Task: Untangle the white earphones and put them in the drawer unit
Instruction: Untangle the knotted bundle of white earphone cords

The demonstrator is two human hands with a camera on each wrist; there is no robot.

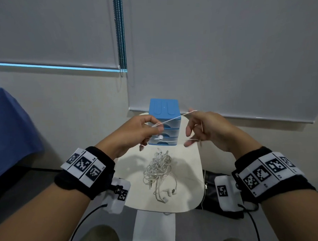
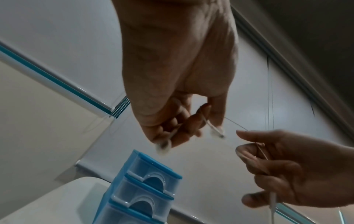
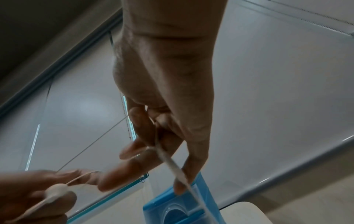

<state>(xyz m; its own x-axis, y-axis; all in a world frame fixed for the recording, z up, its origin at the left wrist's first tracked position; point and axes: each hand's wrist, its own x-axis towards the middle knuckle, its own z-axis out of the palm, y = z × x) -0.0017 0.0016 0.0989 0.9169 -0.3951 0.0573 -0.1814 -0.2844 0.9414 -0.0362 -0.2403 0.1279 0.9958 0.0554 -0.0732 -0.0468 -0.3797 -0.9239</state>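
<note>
2 hands raised: left hand (image 1: 137,132) and right hand (image 1: 207,129) each pinch 1 white earphone cord (image 1: 170,120) stretched between them | 1 tangled heap (image 1: 159,167) on table (image 1: 191,182) | 1 drawer unit (image 1: 164,120); 3 drawers

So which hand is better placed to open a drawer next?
Probably the left hand: it hovers directly before the drawer unit, though it pinches the earphone cord. The right hand grips the cord off to the side.
</note>
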